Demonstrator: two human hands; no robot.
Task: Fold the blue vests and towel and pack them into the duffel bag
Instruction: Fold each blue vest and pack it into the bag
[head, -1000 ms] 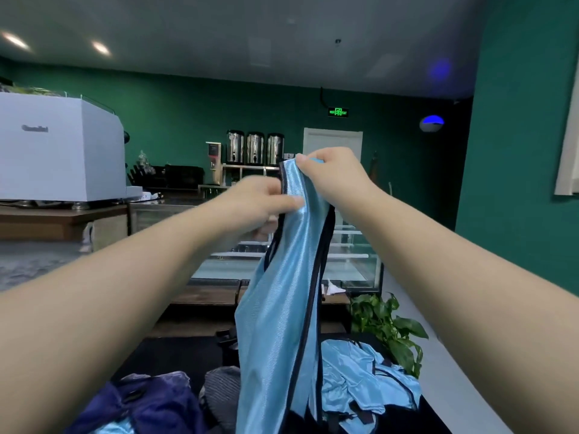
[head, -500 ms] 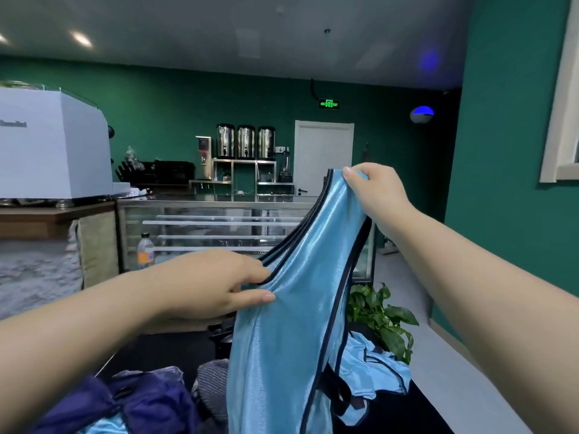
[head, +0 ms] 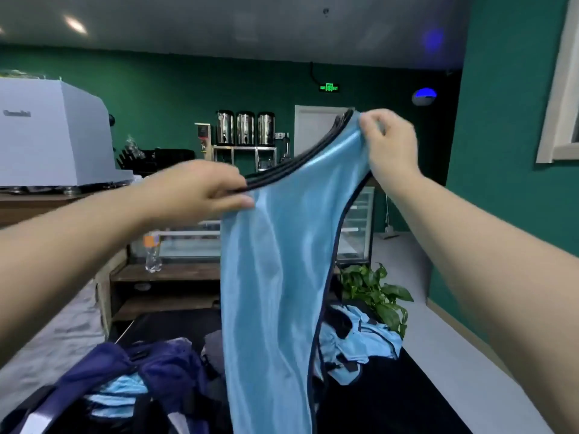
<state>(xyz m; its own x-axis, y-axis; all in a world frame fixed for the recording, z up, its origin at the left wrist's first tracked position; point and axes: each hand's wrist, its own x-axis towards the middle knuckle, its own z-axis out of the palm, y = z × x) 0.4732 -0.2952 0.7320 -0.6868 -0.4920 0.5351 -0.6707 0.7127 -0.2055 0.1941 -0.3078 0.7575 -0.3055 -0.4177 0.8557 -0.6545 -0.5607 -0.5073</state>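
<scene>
Both hands hold one blue vest (head: 275,277) up in front of the person at about chest height. Left hand (head: 200,191) has its grip closed on the dark-trimmed top edge, thumb under the fabric and fingers curled over it. Right hand (head: 390,142) is higher and further off, its grip pinching the other end of the same edge, so the trim runs upward from left to right between them. From there the vest hangs down in a long, shiny panel, its lower end going out of the bottom of the head view.

Below it lies a dark tabletop (head: 407,402). On the near left sits the navy duffel bag (head: 131,371), open, with a bit of light blue cloth showing inside. Right of the hanging vest, another blue vest (head: 360,343) lies crumpled on the tabletop, just in front of a leafy green plant (head: 372,289).

Behind, a wooden shelf carries a clear bottle (head: 152,252) with an orange label. A white machine (head: 53,136) stands on a counter at the left, and three steel urns (head: 245,128) line the back against the green wall.
</scene>
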